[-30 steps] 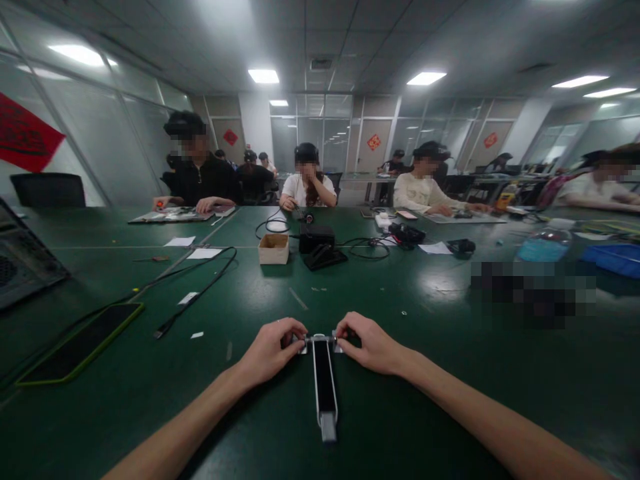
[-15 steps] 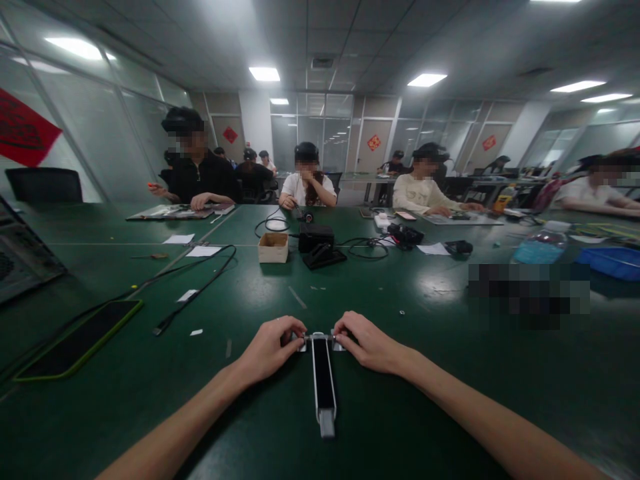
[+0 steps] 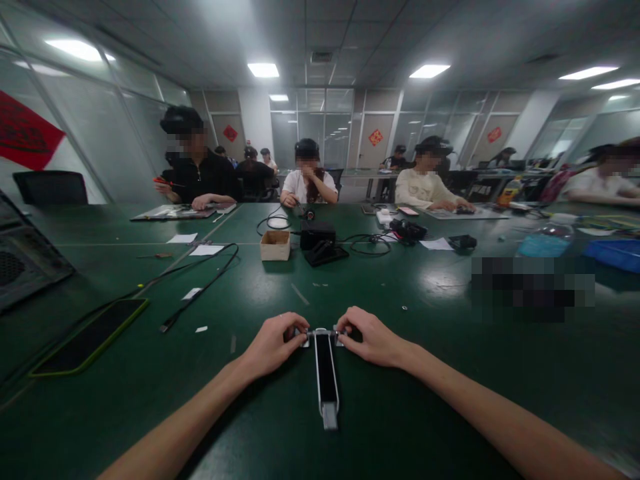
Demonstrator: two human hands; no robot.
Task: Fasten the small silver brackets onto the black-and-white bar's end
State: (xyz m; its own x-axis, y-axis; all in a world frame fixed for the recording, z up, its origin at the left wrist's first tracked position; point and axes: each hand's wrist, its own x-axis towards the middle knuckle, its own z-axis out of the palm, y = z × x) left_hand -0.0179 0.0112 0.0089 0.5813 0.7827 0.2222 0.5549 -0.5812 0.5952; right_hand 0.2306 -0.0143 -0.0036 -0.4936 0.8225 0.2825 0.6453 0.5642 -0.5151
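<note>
On the green table point(image 3: 400, 413) before me lies a long narrow device point(image 3: 327, 377) with a white frame, a black strip down its middle and a pale grey tab at its near end. A thin crossbar spans its far end, with a small silvery plate at each side. My left hand point(image 3: 275, 343) is closed in a pinch on the left end of this bar, by the left plate point(image 3: 305, 342). On the opposite side my right hand point(image 3: 367, 338) pinches the right end, by the right plate point(image 3: 340, 340). The fingertips partly cover both ends.
Farther back are a small cardboard box point(image 3: 275, 247), a black device point(image 3: 318, 237) and coiled cables. To the left lie a green-edged phone point(image 3: 90, 337) and a cable point(image 3: 200, 289). A blue basin point(image 3: 613, 255) stands at the right; co-workers sit across the table.
My view has shifted slightly, so the scene sits a little differently. Both hands keep their pinch at the crossbar's ends, and the device looks much the same.
</note>
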